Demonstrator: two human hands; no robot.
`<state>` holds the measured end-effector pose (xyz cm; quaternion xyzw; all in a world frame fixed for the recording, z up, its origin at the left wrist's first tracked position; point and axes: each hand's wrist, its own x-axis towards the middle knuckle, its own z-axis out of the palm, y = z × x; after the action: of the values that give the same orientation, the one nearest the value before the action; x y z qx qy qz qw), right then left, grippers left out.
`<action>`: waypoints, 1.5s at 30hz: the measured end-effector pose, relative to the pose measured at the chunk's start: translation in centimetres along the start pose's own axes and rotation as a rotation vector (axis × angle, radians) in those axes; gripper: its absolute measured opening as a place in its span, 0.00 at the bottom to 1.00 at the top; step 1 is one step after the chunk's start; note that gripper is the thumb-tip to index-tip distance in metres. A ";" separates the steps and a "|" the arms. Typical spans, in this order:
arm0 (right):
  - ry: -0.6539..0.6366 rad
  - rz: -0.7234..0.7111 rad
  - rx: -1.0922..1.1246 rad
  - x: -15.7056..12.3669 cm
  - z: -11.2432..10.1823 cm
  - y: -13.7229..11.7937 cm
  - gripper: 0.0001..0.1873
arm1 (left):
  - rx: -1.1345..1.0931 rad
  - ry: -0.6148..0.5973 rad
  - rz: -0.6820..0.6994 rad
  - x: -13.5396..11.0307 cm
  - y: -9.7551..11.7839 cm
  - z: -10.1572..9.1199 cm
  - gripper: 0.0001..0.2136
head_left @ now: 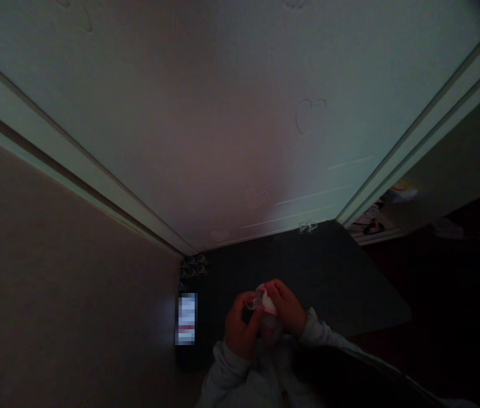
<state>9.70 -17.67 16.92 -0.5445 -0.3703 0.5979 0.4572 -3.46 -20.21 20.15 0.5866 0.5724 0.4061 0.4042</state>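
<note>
Pale panel [205,113]: fills most of the view, upright behind the surface; raised heart outlines, one striped heart [257,198] low down, thin light streaks near its bottom edge.
Side wall [52,272]: plain, dim, runs along the left, meets the panel at a trim strip.
Dark surface [328,277]: below the panel, back edge against it, right front corner rounded; the person's hands are over its front part.
Right side: very dark; a white-and-yellow item [403,191] among other dim things past the panel's edge, too murky to name.
Sleeves [229,365]: light, long, on both arms, coming in from the bottom.
Left hand [242,328]: thumb and fingers curled, pinching the clear piece.
Right hand [286,309]: fingers closed on the white piece, right beside the left hand.
Lit screen [186,318]: pixelated, on the surface's left side by the wall, left of the left hand.
Clear items, left [195,264]: small cluster, back left corner of the surface.
White piece [268,304]: between the two hands, reddish tint; exact shape unclear.
Clear items, right [308,227]: small group at the back edge, touching or just beside the panel, cannot tell.
Clear piece [251,301]: rounded, see-through, at the left fingertips, next to the white piece.
</note>
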 end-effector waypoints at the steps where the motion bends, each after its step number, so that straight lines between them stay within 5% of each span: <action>1: 0.006 -0.003 -0.004 0.1 -0.1 0.0 0.22 | -0.028 0.016 -0.016 0.1 -0.2 0.0 0.08; 20: -0.153 -0.159 -0.375 -1.2 -0.1 -0.7 0.13 | -0.367 0.185 -0.262 0.9 -0.6 0.2 0.11; 26: -0.180 -0.207 -0.488 -1.1 0.1 -1.1 0.19 | -0.321 0.173 -0.248 0.8 -0.8 0.2 0.10; 32: -0.265 -0.277 -0.591 -1.2 0.3 -1.5 0.12 | -0.198 0.161 -0.178 0.6 -0.5 0.1 0.08; 45: -0.239 -0.289 -0.782 -0.5 0.4 -0.6 0.05 | 0.024 0.133 -0.100 0.2 -0.1 -0.1 0.06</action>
<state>9.36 -17.98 17.69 -0.5462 -0.6917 0.4014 0.2491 -3.62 -20.01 20.10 0.5337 0.6316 0.4166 0.3778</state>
